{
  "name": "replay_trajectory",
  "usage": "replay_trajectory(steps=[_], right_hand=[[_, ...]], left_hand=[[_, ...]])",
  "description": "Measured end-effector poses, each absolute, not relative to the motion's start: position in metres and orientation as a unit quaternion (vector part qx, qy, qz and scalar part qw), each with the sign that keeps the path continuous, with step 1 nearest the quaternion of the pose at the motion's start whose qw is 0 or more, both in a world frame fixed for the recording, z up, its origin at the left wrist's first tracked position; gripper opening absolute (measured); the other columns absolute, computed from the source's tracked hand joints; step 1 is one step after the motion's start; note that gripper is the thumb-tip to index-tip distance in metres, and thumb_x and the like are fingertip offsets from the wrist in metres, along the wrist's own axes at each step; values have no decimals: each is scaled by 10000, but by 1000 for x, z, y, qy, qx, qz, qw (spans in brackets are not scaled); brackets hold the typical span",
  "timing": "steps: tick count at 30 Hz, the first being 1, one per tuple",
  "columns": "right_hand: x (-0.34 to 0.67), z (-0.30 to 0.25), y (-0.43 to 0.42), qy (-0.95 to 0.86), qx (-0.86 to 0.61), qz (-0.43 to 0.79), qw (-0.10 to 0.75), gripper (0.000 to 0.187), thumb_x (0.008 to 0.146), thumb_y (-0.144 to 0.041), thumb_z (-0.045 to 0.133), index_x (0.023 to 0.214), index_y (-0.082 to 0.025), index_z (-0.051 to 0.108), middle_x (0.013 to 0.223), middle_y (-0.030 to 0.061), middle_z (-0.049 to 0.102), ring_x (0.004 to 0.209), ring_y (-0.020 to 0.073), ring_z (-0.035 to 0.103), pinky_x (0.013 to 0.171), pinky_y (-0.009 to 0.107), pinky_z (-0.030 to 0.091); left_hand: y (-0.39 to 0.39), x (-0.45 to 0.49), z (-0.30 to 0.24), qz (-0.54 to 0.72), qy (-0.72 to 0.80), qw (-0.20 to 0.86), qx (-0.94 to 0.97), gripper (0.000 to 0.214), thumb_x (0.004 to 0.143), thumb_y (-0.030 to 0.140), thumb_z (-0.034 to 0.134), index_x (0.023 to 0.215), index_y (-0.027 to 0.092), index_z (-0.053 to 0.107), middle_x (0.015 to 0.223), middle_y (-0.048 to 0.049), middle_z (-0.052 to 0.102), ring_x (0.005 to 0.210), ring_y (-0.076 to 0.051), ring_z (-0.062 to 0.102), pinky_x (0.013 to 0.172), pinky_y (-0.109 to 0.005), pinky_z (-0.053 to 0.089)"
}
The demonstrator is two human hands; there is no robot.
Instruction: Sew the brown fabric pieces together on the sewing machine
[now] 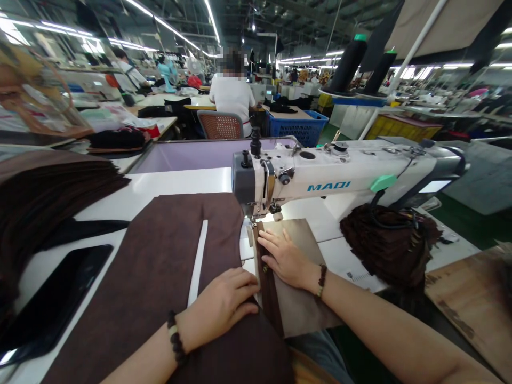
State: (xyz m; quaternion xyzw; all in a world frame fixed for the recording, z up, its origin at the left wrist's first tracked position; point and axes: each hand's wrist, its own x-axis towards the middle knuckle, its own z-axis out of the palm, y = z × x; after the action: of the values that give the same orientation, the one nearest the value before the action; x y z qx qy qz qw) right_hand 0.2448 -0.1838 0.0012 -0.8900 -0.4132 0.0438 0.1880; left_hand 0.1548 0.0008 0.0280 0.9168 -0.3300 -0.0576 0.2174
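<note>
Left hand (224, 304) flat on brown fabric (160, 277), right hand (286, 258) pressing seam

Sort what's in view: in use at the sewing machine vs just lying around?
In use: left hand and right hand flat on the brown fabric, fed under the sewing machine.

Lying about: fabric stack, dark tablet, brown bundle, thread cones, blue basket.

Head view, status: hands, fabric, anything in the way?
Left hand flat on dark brown fabric. Right hand pressing lighter brown strip beside presser foot. White sewing machine ahead; path unobstructed.
</note>
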Motion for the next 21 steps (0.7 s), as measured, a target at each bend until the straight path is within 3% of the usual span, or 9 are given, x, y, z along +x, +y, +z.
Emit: replay_trajectory(steps=[9, 13, 16, 21], right_hand=[[241, 5, -177, -386, -902, 53, 185, 399, 888, -175, 382, 1287, -170, 381, 1373, 79, 330, 1283, 248, 247, 1000, 652, 114], [240, 2, -175, -392, -900, 19, 190, 394, 880, -167, 386, 1273, -158, 401, 1382, 85, 312, 1293, 214, 232, 1048, 566, 154], [243, 4, -177, -399, -897, 41, 184, 400, 878, -166, 394, 1278, -149, 399, 1393, 80, 291, 1290, 199, 240, 1053, 522, 208], [248, 5, -180, -409, -890, 56, 191, 392, 892, -179, 380, 1283, -154, 400, 1378, 70, 324, 1281, 183, 260, 1071, 492, 180]], left_hand=[[17, 157, 25, -70, -335, 300, 890, 204, 881, 281, 463, 935, 195, 640, 910, -36, 617, 850, -157, 536, 815, -294, 424], [22, 162, 23, -68, -338, 348, 872, 207, 892, 248, 441, 925, 187, 636, 913, -35, 621, 852, -142, 543, 791, -267, 444], [25, 164, 19, -54, -321, 353, 877, 221, 894, 246, 431, 1018, 190, 605, 1033, -54, 609, 978, -158, 523, 864, -289, 442], [23, 164, 11, -79, -320, 254, 909, 408, 853, 303, 508, 1254, 257, 449, 1311, -34, 472, 1234, -228, 354, 1025, -442, 331]])
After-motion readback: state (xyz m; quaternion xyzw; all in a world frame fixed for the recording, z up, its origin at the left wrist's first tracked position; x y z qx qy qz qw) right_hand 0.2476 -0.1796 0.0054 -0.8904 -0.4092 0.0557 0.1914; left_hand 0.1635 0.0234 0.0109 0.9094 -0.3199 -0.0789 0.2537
